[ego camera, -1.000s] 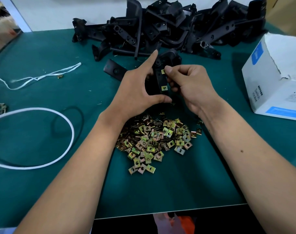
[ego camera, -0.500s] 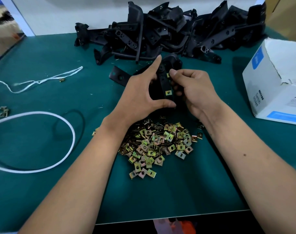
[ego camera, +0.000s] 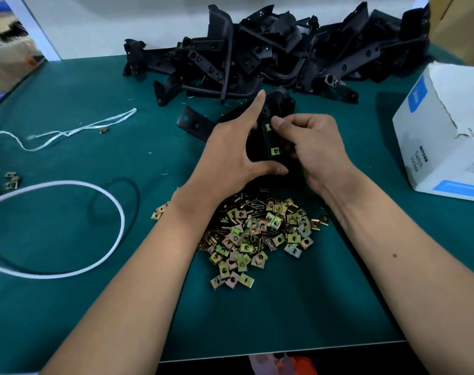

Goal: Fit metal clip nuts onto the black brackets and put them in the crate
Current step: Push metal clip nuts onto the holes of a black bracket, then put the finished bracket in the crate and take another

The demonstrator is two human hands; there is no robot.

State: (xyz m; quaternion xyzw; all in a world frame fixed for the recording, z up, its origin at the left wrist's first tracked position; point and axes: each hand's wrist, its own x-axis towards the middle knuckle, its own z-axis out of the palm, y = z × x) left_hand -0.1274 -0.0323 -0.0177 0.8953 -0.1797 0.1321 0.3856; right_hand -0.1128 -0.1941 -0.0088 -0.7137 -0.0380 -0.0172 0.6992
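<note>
Black moulded plastic bracket [ego camera: 267, 143] held upright above green felt-like table mat [ego camera: 95, 158], just behind heap of clip nuts [ego camera: 257, 234]. Left hand [ego camera: 230, 155] cupped round bracket's left edge, thumb beneath, index finger straight up. Right hand [ego camera: 309, 147] curled, fingertips pinching upper clip nut [ego camera: 268, 127] onto bracket strip. Lower clip nut [ego camera: 275, 151] already seated, square, brassy, holed. Matte black bracket pile [ego camera: 284, 55] behind. White cardboard box [ego camera: 446, 131] at right.

Assembly workbench: green mat [ego camera: 68, 307]; heaped black brackets [ego camera: 284, 50]; loose clip nuts [ego camera: 257, 234]
</note>
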